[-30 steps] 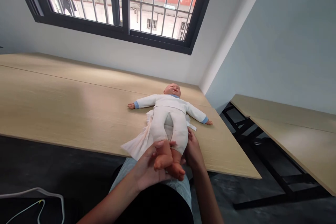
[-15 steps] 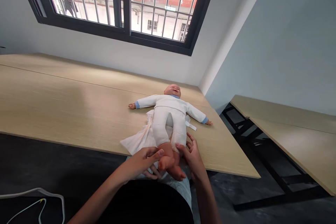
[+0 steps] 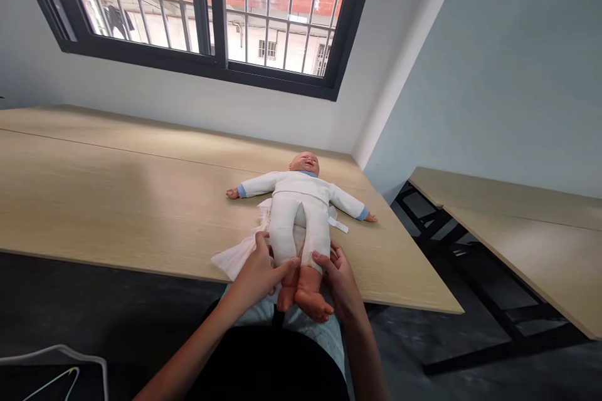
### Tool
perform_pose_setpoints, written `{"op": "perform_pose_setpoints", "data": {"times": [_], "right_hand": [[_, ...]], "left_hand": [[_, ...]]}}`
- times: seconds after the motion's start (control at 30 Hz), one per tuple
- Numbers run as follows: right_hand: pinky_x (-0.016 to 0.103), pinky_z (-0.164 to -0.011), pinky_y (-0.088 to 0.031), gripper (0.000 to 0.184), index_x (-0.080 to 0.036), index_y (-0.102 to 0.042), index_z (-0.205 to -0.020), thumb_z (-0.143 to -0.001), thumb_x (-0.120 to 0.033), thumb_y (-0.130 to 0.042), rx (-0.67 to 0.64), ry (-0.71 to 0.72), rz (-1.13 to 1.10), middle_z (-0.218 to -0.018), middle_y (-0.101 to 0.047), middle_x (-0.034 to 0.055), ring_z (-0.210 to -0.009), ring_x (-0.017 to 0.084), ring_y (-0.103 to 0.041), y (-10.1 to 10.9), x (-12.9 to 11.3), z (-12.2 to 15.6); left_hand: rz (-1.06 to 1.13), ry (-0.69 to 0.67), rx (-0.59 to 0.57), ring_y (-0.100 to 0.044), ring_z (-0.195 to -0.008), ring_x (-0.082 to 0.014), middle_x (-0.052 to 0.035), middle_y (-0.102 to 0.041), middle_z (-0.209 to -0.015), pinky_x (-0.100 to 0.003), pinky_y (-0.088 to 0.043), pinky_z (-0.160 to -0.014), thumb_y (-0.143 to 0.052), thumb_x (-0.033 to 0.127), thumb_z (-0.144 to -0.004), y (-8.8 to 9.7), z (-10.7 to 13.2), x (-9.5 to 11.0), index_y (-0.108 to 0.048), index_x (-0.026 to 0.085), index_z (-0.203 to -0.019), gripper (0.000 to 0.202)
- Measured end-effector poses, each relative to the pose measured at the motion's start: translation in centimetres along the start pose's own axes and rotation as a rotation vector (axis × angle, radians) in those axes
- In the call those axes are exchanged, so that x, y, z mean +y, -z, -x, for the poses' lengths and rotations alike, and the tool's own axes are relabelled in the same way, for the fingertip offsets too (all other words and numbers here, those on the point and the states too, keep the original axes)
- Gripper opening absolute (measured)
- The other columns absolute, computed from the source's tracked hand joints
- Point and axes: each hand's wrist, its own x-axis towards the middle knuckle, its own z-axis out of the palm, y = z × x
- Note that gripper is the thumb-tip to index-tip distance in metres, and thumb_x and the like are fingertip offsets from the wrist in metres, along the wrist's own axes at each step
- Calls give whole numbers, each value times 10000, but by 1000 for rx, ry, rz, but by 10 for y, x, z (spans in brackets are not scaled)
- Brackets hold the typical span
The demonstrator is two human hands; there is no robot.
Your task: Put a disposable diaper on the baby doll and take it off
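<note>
A baby doll (image 3: 298,200) lies on its back on the wooden table (image 3: 117,200), dressed in a white long-sleeved top with blue cuffs and white fabric over its legs. Its bare feet (image 3: 303,294) stick out past the table's front edge. My left hand (image 3: 256,276) lies across the doll's nearer leg, fingers on the white fabric and thumb by the outer side. My right hand (image 3: 336,279) grips the other leg's lower end from the right. A white cloth (image 3: 235,257) spreads under the doll's hips, with a white strap (image 3: 339,225) showing at the right.
A second wooden table (image 3: 517,219) on a black frame stands to the right, past a gap. A barred window (image 3: 202,12) is set in the wall behind. A white cable (image 3: 51,382) lies at the lower left. My lap shows below the table edge.
The doll's raised feet have come down toward the table edge. My left hand has moved from the feet up onto the leg, and my right hand has shifted onto the other leg.
</note>
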Motion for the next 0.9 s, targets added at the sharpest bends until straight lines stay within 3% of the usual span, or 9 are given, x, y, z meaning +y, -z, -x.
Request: {"op": "perform_pose_setpoints", "data": {"times": [0.07,0.13,0.27,0.4,0.5,0.63,0.77,0.9], "right_hand": [[321,-855,-508,698,-188,-483,-1242,-650,-368,-805,1,-3,-3,-1216,-625,85,-1078,252,-601,5,0,-2],[318,-841,-507,689,-186,-492,-1230,-640,-361,-802,0,-3,-1,-1202,-630,83,-1065,251,-603,13,-2,-5],[313,-855,-495,670,-170,-512,-1196,-617,-349,-797,-4,20,70,-1147,-650,87,-1041,245,-610,29,-12,-10],[325,-899,-485,657,-176,-522,-1179,-606,-344,-795,-47,55,150,-1191,-639,100,-1094,254,-599,36,-19,-14],[345,-913,-486,643,-186,-518,-1182,-619,-345,-784,-74,73,189,-1239,-619,113,-1131,264,-588,36,-19,-14],[366,-925,-489,639,-193,-515,-1191,-635,-360,-782,-75,104,254,-1251,-614,124,-1149,271,-585,35,-14,-13],[386,-937,-489,651,-193,-508,-1218,-663,-394,-781,-75,105,317,-1211,-634,121,-1124,271,-599,40,-12,-14],[396,-913,-505,661,-196,-500,-1244,-683,-423,-767,-48,121,399,-1167,-645,116,-1062,264,-622,51,-18,-12]], "left_hand": [[8,-75,41,-701,-814,-250,-126,-662,-1064,-343,-566,-640,-677,459,-721,8,-3,-3,-325,216,-1061,546],[25,-81,63,-674,-951,-277,-113,-661,-1043,-393,-552,-796,-648,446,-704,24,-6,-4,-359,208,-1046,507],[-27,-20,28,-649,-979,-289,-74,-656,-981,-407,-517,-845,-612,496,-678,67,-9,-1,-451,196,-1041,497],[-104,-6,-176,-620,-1006,-267,-34,-654,-963,-362,-491,-858,-642,451,-672,90,-13,8,-515,206,-998,428],[-176,-25,-264,-610,-939,-252,-12,-637,-905,-343,-483,-824,-671,455,-674,92,-19,13,-545,207,-920,371],[-205,-29,-132,-607,-948,-270,-40,-640,-951,-349,-485,-808,-699,535,-672,83,-23,12,-554,194,-922,447],[-8,38,-81,-609,-1056,-276,-75,-647,-1063,-346,-499,-854,-759,480,-641,70,-20,9,-512,189,-1012,532],[153,135,-174,-629,-1008,-246,-84,-648,-1099,-278,-506,-701,-758,443,-658,59,-17,7,-479,196,-1094,574]]}}
